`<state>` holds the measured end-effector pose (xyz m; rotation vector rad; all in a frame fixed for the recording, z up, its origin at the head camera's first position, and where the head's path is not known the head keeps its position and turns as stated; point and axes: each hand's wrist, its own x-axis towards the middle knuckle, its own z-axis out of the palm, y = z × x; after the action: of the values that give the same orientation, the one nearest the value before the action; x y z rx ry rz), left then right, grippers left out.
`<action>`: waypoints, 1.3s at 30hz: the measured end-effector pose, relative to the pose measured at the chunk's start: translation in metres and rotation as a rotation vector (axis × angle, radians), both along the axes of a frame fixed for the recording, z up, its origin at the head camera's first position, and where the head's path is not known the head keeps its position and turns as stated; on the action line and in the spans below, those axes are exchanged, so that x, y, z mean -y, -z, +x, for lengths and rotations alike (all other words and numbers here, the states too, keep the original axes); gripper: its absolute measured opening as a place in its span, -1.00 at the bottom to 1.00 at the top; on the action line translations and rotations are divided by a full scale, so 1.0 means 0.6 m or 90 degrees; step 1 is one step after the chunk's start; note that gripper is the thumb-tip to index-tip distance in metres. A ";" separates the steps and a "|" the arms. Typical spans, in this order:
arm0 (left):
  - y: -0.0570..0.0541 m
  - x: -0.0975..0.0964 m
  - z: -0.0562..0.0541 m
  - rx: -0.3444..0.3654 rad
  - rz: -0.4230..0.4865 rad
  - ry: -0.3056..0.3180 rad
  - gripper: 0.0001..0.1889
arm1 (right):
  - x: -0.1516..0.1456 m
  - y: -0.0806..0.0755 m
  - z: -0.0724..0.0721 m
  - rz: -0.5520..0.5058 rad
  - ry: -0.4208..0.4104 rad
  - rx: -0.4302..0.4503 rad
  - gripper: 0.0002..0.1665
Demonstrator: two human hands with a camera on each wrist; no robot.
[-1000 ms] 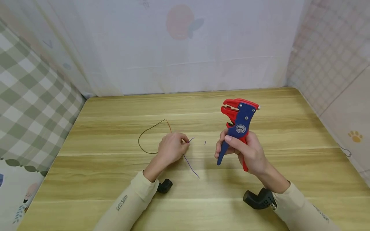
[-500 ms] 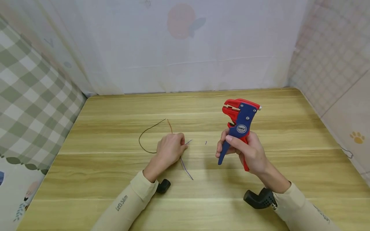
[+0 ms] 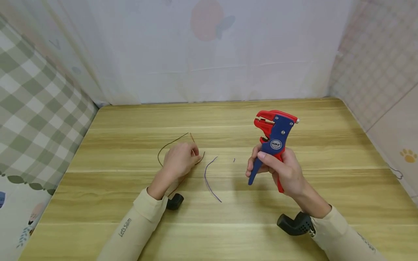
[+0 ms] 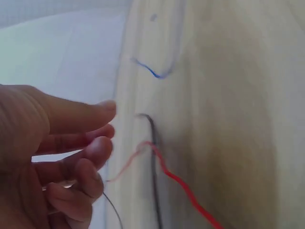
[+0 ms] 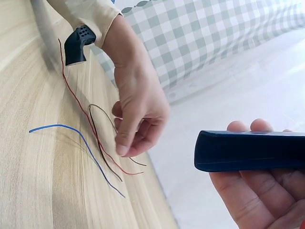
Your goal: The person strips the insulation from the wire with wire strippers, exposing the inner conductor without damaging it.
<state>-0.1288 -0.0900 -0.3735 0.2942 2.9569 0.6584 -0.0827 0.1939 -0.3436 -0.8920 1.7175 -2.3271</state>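
My right hand [image 3: 287, 170] grips a red and blue wire stripper [image 3: 275, 139] by its handles, head pointing up above the table. In the right wrist view the blue handle [image 5: 248, 151] lies across the curled fingers. My left hand [image 3: 181, 159] hovers over the wires, thumb and fingertips apart with nothing between them. Beneath it pass a red wire [image 5: 76, 95] and a looped dark brown wire [image 5: 94, 125], partly hidden by the hand in the head view. To the hand's right a curved blue wire [image 3: 205, 176] lies on the table.
A tiny blue wire snippet [image 3: 234, 160] lies between the blue wire and the stripper. The wooden table [image 3: 228, 232] ends at a pale curtain [image 3: 163, 54] behind. Green checked cloth [image 3: 36, 76] hangs on the left. Black wrist-worn devices [image 3: 294, 223] stick out from both sleeves.
My left hand has let go of the blue wire and moved left, over the red and brown wires. The blue wire now lies fully in view. My right hand still holds the stripper, almost unmoved.
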 end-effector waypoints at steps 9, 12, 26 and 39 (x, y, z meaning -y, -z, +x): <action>0.009 0.019 0.004 0.051 -0.042 0.016 -0.71 | -0.001 -0.005 0.002 0.033 0.024 0.015 -0.68; 0.008 0.024 0.005 0.075 -0.057 0.017 -0.66 | -0.003 -0.005 0.001 0.024 0.021 0.004 -0.68; 0.013 0.043 -0.001 0.119 -0.002 0.047 -0.85 | -0.002 -0.002 0.000 0.018 0.010 0.003 -0.67; -0.034 0.075 -0.008 0.113 0.259 -0.003 -0.80 | -0.002 0.003 -0.001 0.001 0.001 -0.008 -0.67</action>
<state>-0.1335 -0.1352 -0.3534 0.2434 2.6372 1.2179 -0.0835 0.1951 -0.3455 -0.9071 1.7260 -2.3249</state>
